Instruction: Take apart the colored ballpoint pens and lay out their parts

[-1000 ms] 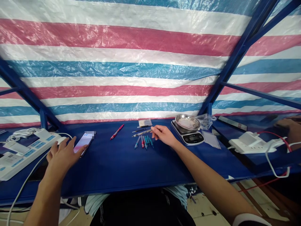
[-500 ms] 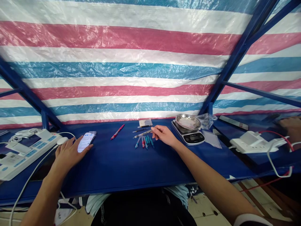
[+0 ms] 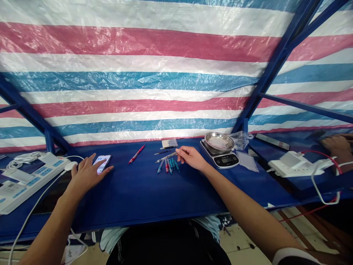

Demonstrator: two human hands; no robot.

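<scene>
The kitchen scale [image 3: 226,161] stands on the blue table [image 3: 143,198] with a shallow metal bowl [image 3: 219,141] on top. Just left of the scale, the right hand [image 3: 189,157] is closed in a pinch, thumb against fingers, on the end of a slim metallic tool [image 3: 165,157]. The tool points leftward, away from the scale, above a loose fan of teal and red pens [image 3: 170,167]; whether it touches them cannot be told. Behind the tool, also left of the scale, lie a thin dark rod [image 3: 162,152], a black pen [image 3: 167,147] and a small clear packet [image 3: 169,143].

Farther left of the scale lies a red pen [image 3: 136,154]. Well left of the scale, the left hand [image 3: 86,175] is open, fingers spread and grasping nothing, partly over a lit phone [image 3: 104,158]; contact with the screen cannot be told. A crumpled plastic bag [image 3: 240,141] sits just right of the scale, while another person's hand [image 3: 337,145] shows well to its right.
</scene>
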